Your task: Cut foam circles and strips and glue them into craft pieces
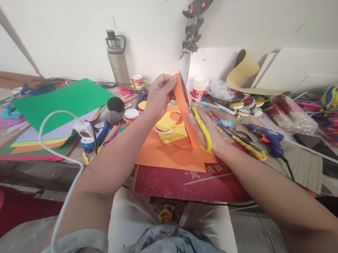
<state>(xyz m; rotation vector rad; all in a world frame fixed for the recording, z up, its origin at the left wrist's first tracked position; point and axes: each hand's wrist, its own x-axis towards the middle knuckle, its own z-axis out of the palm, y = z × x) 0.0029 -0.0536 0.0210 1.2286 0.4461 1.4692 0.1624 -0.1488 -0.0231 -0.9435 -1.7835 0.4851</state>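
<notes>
My left hand (159,96) pinches the top of an orange paper strip (185,112) and holds it upright over the table. My right hand (207,133) grips yellow-handled scissors (202,128), whose blades run up along the strip's right edge. Below them lies a larger orange sheet (163,154) with a yellow cut-out piece (172,131) on it. Both rest on a red printed board (182,182) at the table's near edge.
Stacked coloured sheets, green on top (62,101), lie at the left. A metal bottle (117,60) stands by the wall. A blue glue gun (267,140), a yellow utility knife (249,145), tape rolls (248,103), stick bundles (292,116) and a phone (325,155) crowd the right. A white cable (64,157) loops over my left arm.
</notes>
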